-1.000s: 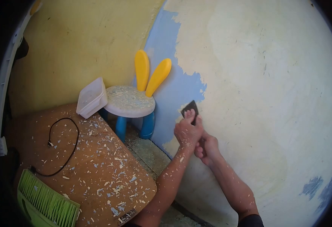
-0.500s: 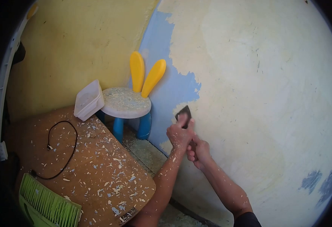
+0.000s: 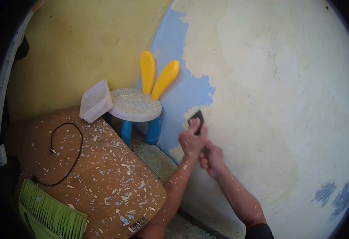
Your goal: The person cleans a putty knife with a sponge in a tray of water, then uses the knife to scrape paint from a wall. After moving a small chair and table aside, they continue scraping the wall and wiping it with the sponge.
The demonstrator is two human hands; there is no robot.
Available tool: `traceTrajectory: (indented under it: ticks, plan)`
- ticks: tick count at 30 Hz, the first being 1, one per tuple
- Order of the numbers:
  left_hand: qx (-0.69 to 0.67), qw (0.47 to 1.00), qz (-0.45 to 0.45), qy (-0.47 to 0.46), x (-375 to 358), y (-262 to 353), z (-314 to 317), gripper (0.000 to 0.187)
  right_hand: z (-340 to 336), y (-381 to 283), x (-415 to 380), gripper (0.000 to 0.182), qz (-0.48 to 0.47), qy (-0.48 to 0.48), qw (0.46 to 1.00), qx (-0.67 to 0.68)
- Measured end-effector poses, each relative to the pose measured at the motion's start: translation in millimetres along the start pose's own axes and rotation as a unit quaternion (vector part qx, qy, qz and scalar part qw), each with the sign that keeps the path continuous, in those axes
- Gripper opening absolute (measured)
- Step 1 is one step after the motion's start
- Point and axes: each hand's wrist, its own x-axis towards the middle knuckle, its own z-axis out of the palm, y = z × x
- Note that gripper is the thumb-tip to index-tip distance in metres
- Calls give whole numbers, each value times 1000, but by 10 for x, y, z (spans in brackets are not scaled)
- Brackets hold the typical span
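Note:
A dark-bladed scraper lies against the wall, its tip at the ragged border between the cream coating and a bare blue patch. My left hand grips it near the blade, with fingers laid along the metal. Just behind and below, my right hand is closed round the handle, which the hands mostly hide. Flecks of paint cling to both forearms.
A brown table at left bears paint flakes, a black cable and a green brush. A tilted white plastic tub leans beside a flake-covered stool with yellow ear-shaped uprights and blue legs in the corner.
The camera view has shifted slightly, moving the stool and table a little in frame. Both hands keep hold of the scraper at nearly the same spot on the wall.

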Motion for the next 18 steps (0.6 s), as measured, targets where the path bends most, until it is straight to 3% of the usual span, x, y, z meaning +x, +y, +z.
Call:
traceTrajectory:
  ticks: [3, 8, 13, 15, 17, 18]
  plan:
    - [-40, 997, -61, 25, 101, -158, -26, 41, 109, -22, 151, 39, 5, -4, 1000, -21]
    - [-31, 998, 22, 42, -186, -122, 97, 35, -146, 20, -127, 35, 8, 12, 1000, -20]
    - [-47, 996, -60, 38, -40, -131, 36, 36, -76, -21, 49, 32, 48, -23, 998, -18]
    - [-11, 998, -44, 32, 0, 6, -7, 35, -72, -22, -33, 35, 33, -35, 999, -9]
    - [40, 997, -45, -51, -7, 232, -43, 35, -154, 11, -275, 36, 42, -67, 996, 52]
    - [70, 995, 40, -62, -8, 294, -19, 39, -229, 41, -424, 37, 62, -76, 993, 68]
